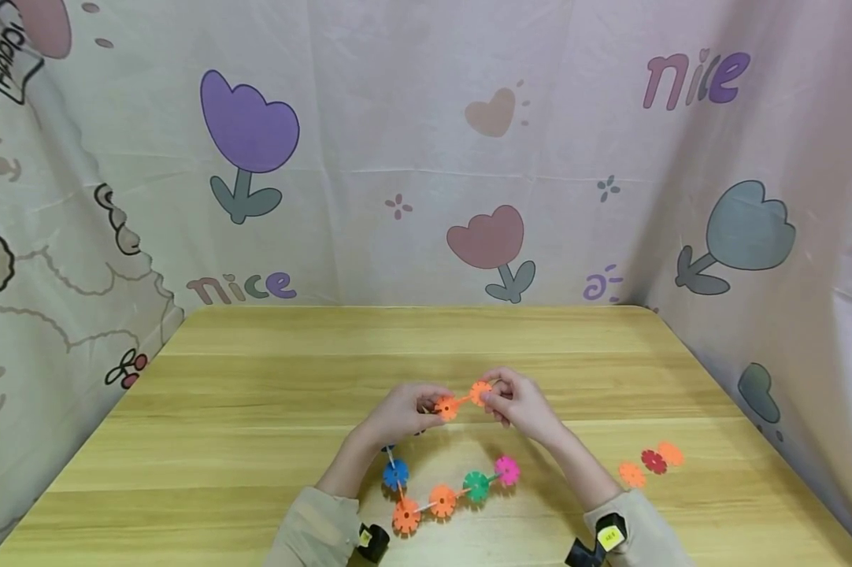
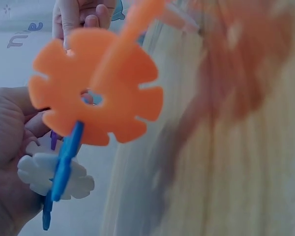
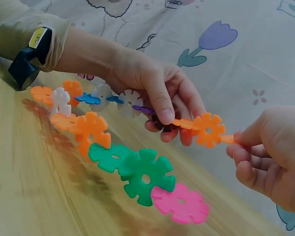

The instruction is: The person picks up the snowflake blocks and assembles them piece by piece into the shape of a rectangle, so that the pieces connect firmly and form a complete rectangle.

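Observation:
Flower-shaped notched plastic discs are slotted together into a long chain that curves round over the table. In the head view its orange disc [image 1: 446, 408] sits at the fingertips of my left hand [image 1: 400, 411]. The left thumb and fingers grip the chain around a dark disc [image 3: 165, 126], partly hidden, beside a purple one [image 3: 144, 109]. My right hand [image 1: 524, 404] pinches the orange end disc [image 1: 479, 393] between thumb and finger. Along the chain are a blue disc [image 1: 395, 474], a green disc [image 3: 146, 178], and a pink disc [image 3: 181, 203] at the other end.
Three loose discs lie on the table to the right: an orange one [image 1: 631, 474], a red one [image 1: 654, 461] and another orange one [image 1: 671, 453]. A printed curtain [image 1: 369, 102] hangs behind the wooden table [image 1: 256, 370]. Each wrist wears a black camera [image 1: 596, 543].

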`<state>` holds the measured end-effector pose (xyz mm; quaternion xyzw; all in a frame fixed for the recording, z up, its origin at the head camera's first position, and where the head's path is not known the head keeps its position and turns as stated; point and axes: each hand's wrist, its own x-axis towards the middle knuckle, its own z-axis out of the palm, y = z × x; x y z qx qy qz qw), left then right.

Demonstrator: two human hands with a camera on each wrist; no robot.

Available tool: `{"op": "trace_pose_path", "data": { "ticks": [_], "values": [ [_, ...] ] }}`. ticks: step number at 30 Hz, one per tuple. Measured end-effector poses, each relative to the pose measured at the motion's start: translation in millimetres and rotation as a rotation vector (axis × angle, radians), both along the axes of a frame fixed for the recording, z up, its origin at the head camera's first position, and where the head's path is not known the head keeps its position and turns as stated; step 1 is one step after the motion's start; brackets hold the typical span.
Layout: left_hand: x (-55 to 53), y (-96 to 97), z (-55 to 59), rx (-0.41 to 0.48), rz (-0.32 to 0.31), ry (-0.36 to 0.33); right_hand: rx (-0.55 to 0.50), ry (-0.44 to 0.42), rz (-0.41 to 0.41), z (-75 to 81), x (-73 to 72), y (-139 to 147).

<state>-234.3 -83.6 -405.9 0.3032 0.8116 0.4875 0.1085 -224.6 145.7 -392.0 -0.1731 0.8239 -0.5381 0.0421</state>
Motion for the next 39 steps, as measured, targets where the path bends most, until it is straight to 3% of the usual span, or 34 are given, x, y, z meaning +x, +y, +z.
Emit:
{"op": "trace_pose_path", "data": {
  "ticks": [5, 16, 26, 29, 34, 39],
  "values": [
    [1.1, 1.5, 0.9, -0.014, -0.011, 0.013, -0.012, -0.008, 0.005, -2.8, -2.6, 3],
    [2.3, 2.9, 2.7, 0.014, 0.0, -0.037, -0.02, 0.02, 0.003, -1.7, -0.9, -1],
    [3.8, 0.7, 4.8, 0.026, -0.006, -0.016, -0.145, 0.005, -0.005, 7.9, 9.7, -10],
    [3.9, 0.3, 3.7, 0.025, 0.001, -0.011, -0.155, 0.014, -0.004, 3.1, 9.0, -11],
    [3.6, 2.2, 2.0, -0.024, 0.025, 0.007, -0.097, 0.031, -0.045, -10.2, -0.1, -11],
    [2.6, 3.4, 1.7, -0.049, 0.056, -0.052, -0.02, 0.081, -0.056, -13.9, -7.9, -16]
  ]
}}
